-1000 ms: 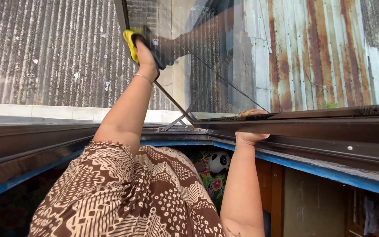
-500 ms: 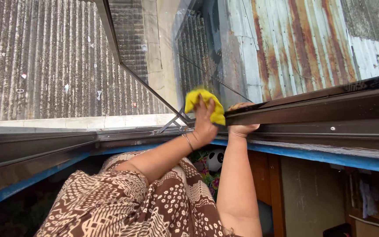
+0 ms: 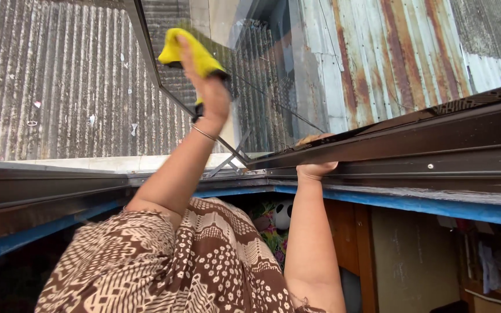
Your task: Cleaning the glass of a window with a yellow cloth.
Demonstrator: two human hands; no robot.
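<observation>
My left hand point(image 3: 213, 98) reaches up and presses a yellow cloth point(image 3: 189, 52) against the open glass window pane point(image 3: 262, 87), near its left edge. It is shut on the cloth, and a thin bracelet point(image 3: 204, 133) sits on that wrist. My right hand point(image 3: 315, 169) grips the dark brown window frame point(image 3: 424, 150) from below, with the fingers curled over its rail. My brown patterned sleeve point(image 3: 163, 266) fills the lower left.
A grey corrugated roof point(image 3: 47, 87) lies below on the left and a rusty corrugated wall point(image 3: 389, 58) on the right. A metal stay arm point(image 3: 230, 159) joins pane and frame. A blue ledge point(image 3: 436, 206) runs under the frame. A panda soft toy point(image 3: 282, 214) shows inside.
My left hand with the cloth swept down to the pane's lower corner beside my right hand, then back up the glass. My right hand kept its hold on the frame.
</observation>
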